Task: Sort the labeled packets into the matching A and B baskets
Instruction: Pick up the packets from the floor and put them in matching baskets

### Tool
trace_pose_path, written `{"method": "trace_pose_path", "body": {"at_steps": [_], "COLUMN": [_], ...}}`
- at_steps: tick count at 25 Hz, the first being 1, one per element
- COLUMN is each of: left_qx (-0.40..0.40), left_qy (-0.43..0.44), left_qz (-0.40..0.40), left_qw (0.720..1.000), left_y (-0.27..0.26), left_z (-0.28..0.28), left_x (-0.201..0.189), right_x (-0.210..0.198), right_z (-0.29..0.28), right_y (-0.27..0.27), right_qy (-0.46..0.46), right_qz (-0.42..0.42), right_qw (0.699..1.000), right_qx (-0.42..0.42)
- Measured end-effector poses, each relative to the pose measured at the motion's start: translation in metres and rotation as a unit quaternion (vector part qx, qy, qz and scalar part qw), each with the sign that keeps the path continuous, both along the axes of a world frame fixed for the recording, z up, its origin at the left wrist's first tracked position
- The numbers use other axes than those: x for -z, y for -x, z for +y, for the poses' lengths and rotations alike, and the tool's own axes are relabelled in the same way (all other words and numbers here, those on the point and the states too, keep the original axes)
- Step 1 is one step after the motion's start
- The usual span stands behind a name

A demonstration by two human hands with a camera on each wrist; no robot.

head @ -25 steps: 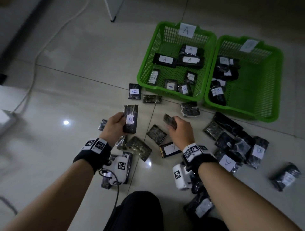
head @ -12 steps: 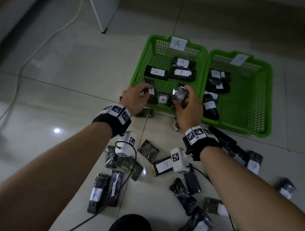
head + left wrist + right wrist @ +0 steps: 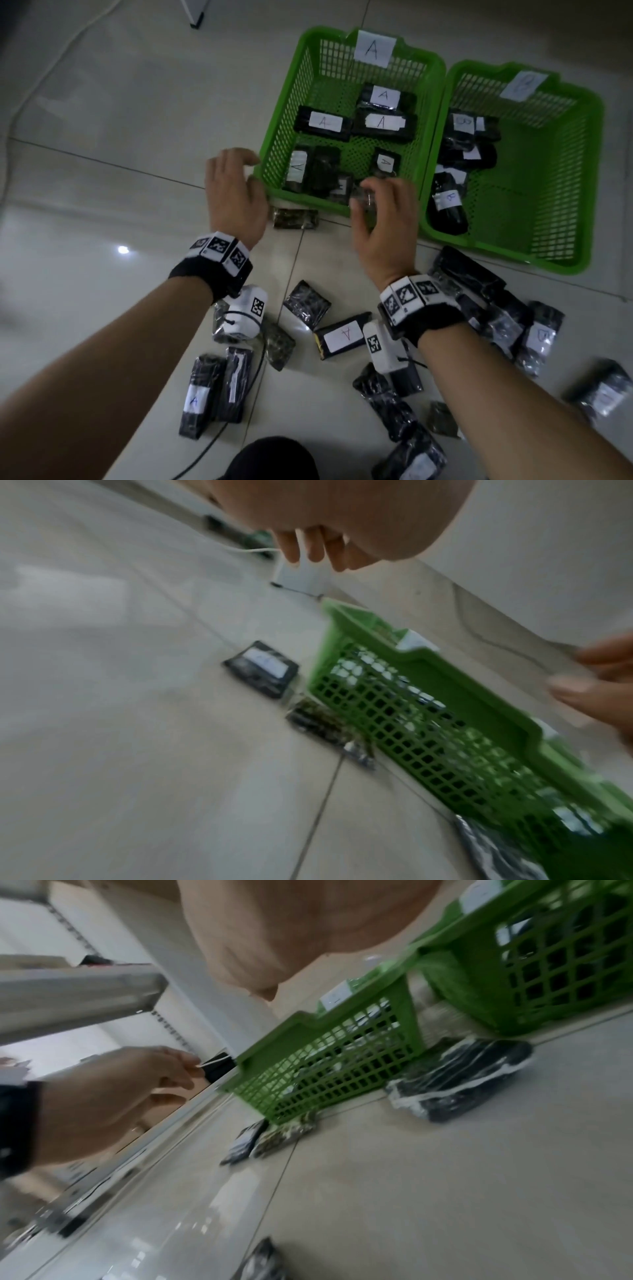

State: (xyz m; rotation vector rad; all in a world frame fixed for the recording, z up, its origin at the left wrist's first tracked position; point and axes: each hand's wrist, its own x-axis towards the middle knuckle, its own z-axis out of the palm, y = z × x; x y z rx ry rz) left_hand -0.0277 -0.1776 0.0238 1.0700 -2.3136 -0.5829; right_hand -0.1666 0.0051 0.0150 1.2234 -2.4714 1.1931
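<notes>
Two green baskets stand side by side on the tiled floor. Basket A (image 3: 284, 113) holds several black packets labelled A, and basket B (image 3: 561, 192) holds several at its left side. My left hand (image 3: 248, 168) hovers empty with relaxed fingers just outside basket A's near-left corner. A packet labelled A (image 3: 297, 168) lies inside that corner. At basket A's front rim my right hand (image 3: 368, 202) pinches a shiny dark packet (image 3: 363, 200) whose label is hidden. In the left wrist view, basket A (image 3: 428, 669) is blurred.
Loose packets lie on the floor near me: one labelled A (image 3: 342, 334), another (image 3: 195, 397), and a pile at the right (image 3: 496, 308). One packet (image 3: 294, 219) lies against basket A's front. A white cable (image 3: 51, 68) runs along the far left.
Both hands carried packets from the floor to basket A. My left hand let its A packet go into the near-left corner and drew back. The right hand still holds its packet.
</notes>
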Motion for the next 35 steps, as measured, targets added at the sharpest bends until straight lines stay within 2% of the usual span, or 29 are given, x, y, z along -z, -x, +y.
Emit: {"method": "trace_pose_path", "body": {"at_steps": [2,4,6,8,10,12,15,20,22,24,25,27,29,30,31,33,34,35], "left_qx": [-0.053,-0.040,0.014,0.061,0.075,0.073,0.056,0.049,0.052,0.051,0.052,0.024,-0.036,-0.069,-0.096,-0.119,-0.115,-0.100], "left_qy": [-0.061,-0.153,-0.179,-0.135,-0.117,-0.122,-0.117,-0.110,-0.127,-0.100,-0.088,-0.092,-0.117,-0.139,-0.163,-0.202,-0.204,-0.204], "left_qz": [-0.039,-0.160,-0.282,-0.356,-0.384,-0.387,-0.381,-0.389,-0.382,-0.372,-0.357,-0.285,-0.183,-0.119,-0.053,0.043,0.067,0.087], "left_qw": [0.996,0.974,0.942,0.923,0.913,0.911,0.916,0.913,0.914,0.921,0.928,0.954,0.975,0.981,0.980,0.971,0.970,0.970], "left_y": [-0.024,-0.037,-0.041,-0.043,-0.045,-0.044,-0.038,-0.038,-0.042,-0.041,-0.040,-0.041,-0.048,-0.052,-0.057,-0.061,-0.060,-0.058], "left_z": [-0.009,-0.014,-0.016,-0.016,-0.015,-0.015,-0.011,-0.009,-0.009,-0.010,-0.010,-0.010,-0.014,-0.012,-0.006,0.011,0.019,0.028], "left_x": [0.020,0.037,0.047,0.056,0.061,0.065,0.063,0.068,0.072,0.072,0.069,0.058,0.049,0.042,0.032,0.008,-0.006,-0.016], "right_x": [0.002,0.013,0.024,0.028,0.023,0.014,0.008,-0.004,-0.010,-0.011,-0.009,-0.010,-0.023,-0.031,-0.040,-0.061,-0.072,-0.077], "right_z": [-0.007,-0.016,-0.026,-0.037,-0.049,-0.064,-0.071,-0.067,-0.072,-0.078,-0.077,-0.071,-0.062,-0.056,-0.048,-0.039,-0.037,-0.033], "right_y": [-0.026,-0.051,-0.069,-0.075,-0.075,-0.071,-0.059,-0.032,-0.026,-0.026,-0.027,-0.028,-0.020,-0.013,-0.004,0.008,0.010,0.010], "right_qy": [-0.026,-0.115,-0.244,-0.372,-0.459,-0.509,-0.518,-0.478,-0.458,-0.429,-0.415,-0.413,-0.403,-0.380,-0.352,-0.285,-0.241,-0.194], "right_qz": [-0.004,-0.030,-0.071,-0.101,-0.129,-0.093,-0.013,0.005,-0.018,-0.122,-0.208,-0.332,-0.430,-0.474,-0.501,-0.507,-0.506,-0.522], "right_qw": [0.994,0.970,0.937,0.897,0.857,0.833,0.820,0.810,0.829,0.838,0.824,0.766,0.712,0.698,0.700,0.747,0.775,0.790], "right_qx": [-0.107,-0.212,-0.240,-0.215,-0.195,-0.197,-0.244,-0.339,-0.321,-0.314,-0.326,-0.365,-0.382,-0.379,-0.367,-0.322,-0.292,-0.258]}}
